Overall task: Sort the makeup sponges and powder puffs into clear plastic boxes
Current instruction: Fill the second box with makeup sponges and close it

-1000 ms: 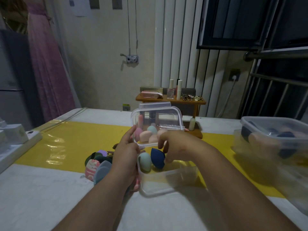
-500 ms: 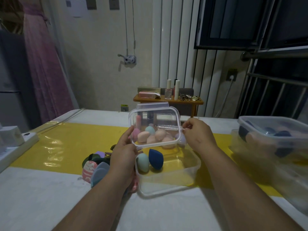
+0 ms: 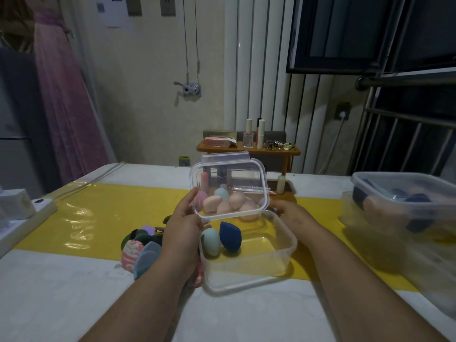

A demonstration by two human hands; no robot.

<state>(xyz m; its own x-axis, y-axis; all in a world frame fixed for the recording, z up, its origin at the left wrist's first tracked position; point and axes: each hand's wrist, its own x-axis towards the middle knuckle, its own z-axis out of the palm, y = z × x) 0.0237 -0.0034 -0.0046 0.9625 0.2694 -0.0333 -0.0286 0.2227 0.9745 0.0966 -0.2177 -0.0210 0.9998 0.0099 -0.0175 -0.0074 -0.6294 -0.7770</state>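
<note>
Clamped on the small clear box point(image 3: 229, 183) from both sides: left hand point(image 3: 183, 227) at 9 o'clock, right hand point(image 3: 294, 214) at 4 o'clock. Holds peach sponges point(image 3: 223, 204). Hovers just above the open clear box point(image 3: 287, 253), with teal sponge point(image 3: 209, 241) and navy sponge point(image 3: 230, 236) inside.

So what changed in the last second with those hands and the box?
The right hand left the dark blue sponge in the clear box and moved right to take hold of the clear lid at its right corner. The left hand kept gripping the lid's left edge; the teal sponge and the pile of puffs stayed put.
</note>
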